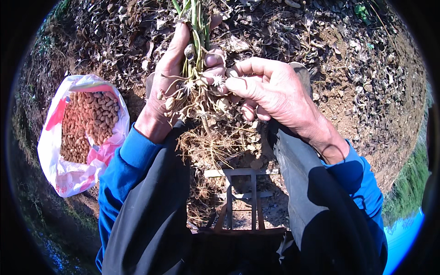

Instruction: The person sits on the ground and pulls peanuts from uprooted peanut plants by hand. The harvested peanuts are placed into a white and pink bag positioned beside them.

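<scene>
A pulled-up peanut plant [201, 87] hangs between my hands, green stems at the top and thin tangled roots [208, 145] at the bottom. My left hand [169, 73] is wrapped round its stems, the thumb along the left side and the fingers behind. Pale pods, one of them a peanut pod [223, 104], cling among the roots. On the right side of the plant, my right hand [275, 89] pinches with thumb and forefinger at the root cluster. What sits between those fingertips is mostly hidden.
To the left stands an open white and pink bag [52, 158] holding many loose peanuts [91, 117]. A metal stool frame [240, 172] shows between my dark-trousered legs, with loose roots beside it. Dry leaves and brown soil [339, 87] cover the ground; grass grows at far right.
</scene>
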Motion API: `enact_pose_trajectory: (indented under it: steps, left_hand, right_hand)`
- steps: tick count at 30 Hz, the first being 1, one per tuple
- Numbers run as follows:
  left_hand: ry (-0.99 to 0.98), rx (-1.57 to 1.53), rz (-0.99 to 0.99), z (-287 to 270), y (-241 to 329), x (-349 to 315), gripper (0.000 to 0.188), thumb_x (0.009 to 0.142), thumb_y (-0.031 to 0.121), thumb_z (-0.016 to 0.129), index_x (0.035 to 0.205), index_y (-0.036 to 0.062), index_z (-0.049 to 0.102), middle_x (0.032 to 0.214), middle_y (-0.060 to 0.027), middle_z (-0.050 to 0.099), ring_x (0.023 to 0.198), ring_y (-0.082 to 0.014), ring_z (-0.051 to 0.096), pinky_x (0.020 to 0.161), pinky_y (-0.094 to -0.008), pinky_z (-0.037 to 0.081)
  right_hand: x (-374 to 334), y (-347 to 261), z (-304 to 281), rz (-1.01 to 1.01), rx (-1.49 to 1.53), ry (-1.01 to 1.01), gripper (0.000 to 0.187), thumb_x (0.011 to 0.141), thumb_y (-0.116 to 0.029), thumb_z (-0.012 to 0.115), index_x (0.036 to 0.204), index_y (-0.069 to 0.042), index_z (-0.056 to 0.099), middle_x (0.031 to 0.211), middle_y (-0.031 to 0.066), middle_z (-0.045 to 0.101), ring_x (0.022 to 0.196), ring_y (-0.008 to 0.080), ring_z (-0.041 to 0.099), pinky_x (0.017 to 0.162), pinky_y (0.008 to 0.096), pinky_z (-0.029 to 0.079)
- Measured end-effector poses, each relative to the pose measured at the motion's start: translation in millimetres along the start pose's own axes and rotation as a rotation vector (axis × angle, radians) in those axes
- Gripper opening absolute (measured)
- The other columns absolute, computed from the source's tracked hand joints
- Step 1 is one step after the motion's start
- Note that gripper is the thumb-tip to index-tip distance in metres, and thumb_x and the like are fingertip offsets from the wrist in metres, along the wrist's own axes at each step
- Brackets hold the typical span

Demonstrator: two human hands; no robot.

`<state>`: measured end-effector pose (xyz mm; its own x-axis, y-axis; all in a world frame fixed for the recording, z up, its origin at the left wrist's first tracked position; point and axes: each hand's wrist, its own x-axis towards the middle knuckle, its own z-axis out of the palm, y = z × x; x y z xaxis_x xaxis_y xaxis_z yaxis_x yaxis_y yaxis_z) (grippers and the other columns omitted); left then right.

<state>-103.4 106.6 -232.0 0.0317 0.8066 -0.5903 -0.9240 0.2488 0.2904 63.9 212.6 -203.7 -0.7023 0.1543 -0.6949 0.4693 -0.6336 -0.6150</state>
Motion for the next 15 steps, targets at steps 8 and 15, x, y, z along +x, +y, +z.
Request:
enact_pose_trajectory:
  steps: [8, 15]
  left_hand:
    - [0.117, 0.105, 0.061, 3.7, -3.8, -2.9, 0.052, 0.095, 0.039, 0.061, 0.131, 0.0039, 0.050, 0.077, 0.0012, 0.046, 0.059, -0.0065, 0.049, 0.056, -0.0242, 0.050]
    - [0.067, -0.066, 0.102, -2.4, 1.2, -0.1, 0.019, 0.095, 0.023, 0.052, 0.093, 0.0058, 0.059, 0.062, 0.0045, 0.035, 0.051, -0.0080, 0.038, 0.052, -0.0276, 0.039]
  right_hand:
    - [10.1, 2.9, -3.1, -0.017, 0.109, 0.029, 0.018, 0.090, -0.013, 0.065, 0.091, 0.004, 0.058, 0.076, 0.0099, 0.066, 0.053, 0.0092, 0.060, 0.043, 0.0189, 0.045]
    - [6.7, 2.2, 19.5, -0.094, 0.265, 0.138, 0.021, 0.091, -0.010, 0.055, 0.101, 0.008, 0.050, 0.079, 0.0156, 0.063, 0.058, 0.0176, 0.065, 0.045, 0.0247, 0.051]
